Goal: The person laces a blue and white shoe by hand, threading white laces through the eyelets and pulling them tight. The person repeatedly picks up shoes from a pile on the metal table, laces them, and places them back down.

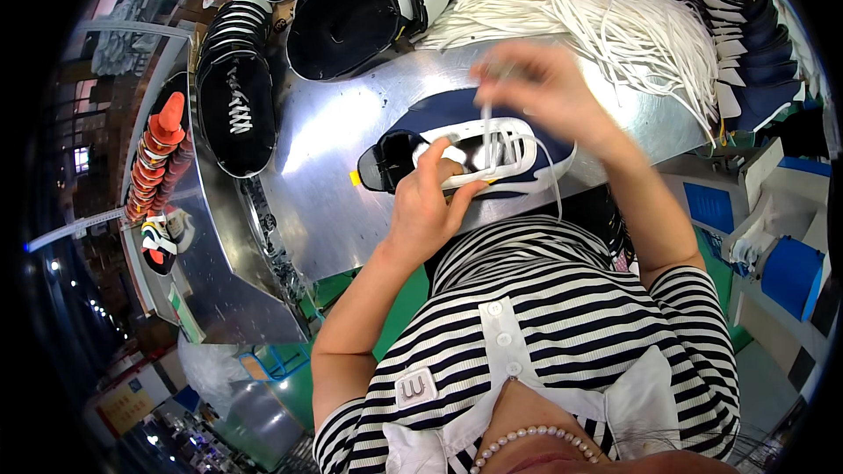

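A navy and white shoe upper (pixel 452 108) lies on the metal table in front of me, its black-lined opening toward the left. My left hand (pixel 425 202) is closed on the edge of that opening, thumb and fingers at the white eyelet band. Above the upper is my right hand (pixel 540 88), smeared by motion. A white shoelace (pixel 487 127) runs taut from the eyelets up to its fingertips, which look pinched on it. Another length of lace loops down over the right end of the upper.
A big heap of white shoelaces (pixel 571 0) covers the far side of the metal table (pixel 320 211). Black uppers (pixel 235 114) line the left, and another black-lined upper (pixel 342 26) stands at the back. Navy uppers (pixel 764 61) are stacked at far right, orange-red shoe parts (pixel 158 154) at far left.
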Demonstrator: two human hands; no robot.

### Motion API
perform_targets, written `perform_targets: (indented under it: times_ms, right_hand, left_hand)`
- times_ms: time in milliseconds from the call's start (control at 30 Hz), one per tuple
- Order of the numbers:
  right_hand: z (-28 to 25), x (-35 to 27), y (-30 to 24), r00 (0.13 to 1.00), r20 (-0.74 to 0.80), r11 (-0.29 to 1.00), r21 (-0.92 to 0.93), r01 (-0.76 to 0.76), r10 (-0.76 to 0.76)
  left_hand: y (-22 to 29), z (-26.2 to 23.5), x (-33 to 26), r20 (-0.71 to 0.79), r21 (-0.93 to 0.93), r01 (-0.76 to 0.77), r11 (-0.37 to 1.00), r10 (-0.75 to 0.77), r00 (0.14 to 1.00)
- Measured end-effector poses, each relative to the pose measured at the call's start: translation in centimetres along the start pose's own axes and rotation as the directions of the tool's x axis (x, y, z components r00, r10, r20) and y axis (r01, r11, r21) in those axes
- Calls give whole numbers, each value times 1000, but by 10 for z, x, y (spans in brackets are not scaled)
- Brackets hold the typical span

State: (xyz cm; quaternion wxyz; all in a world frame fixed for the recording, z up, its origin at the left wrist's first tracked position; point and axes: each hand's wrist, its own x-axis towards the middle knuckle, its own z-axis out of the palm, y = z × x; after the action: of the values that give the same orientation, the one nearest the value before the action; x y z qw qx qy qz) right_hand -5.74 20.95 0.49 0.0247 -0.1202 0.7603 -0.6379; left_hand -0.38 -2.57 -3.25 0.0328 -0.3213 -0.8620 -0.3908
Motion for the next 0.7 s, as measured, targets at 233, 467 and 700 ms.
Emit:
perform_targets:
  times_ms: [233, 467, 700]
  right_hand:
    - [43, -9, 21, 966, 130, 972, 50, -231, 223]
    - [40, -32, 9, 995, -89, 992, -117, -53, 42]
    - [35, -51, 6, 999, -25, 926, -377, 14, -25]
  left_hand:
    - [13, -12, 26, 36, -309, 520, 796, -537, 843]
    - [0, 11, 20, -205, -389, 395, 832, -496, 844]
    - [3, 10, 18, -192, -214, 380, 900, -420, 887]
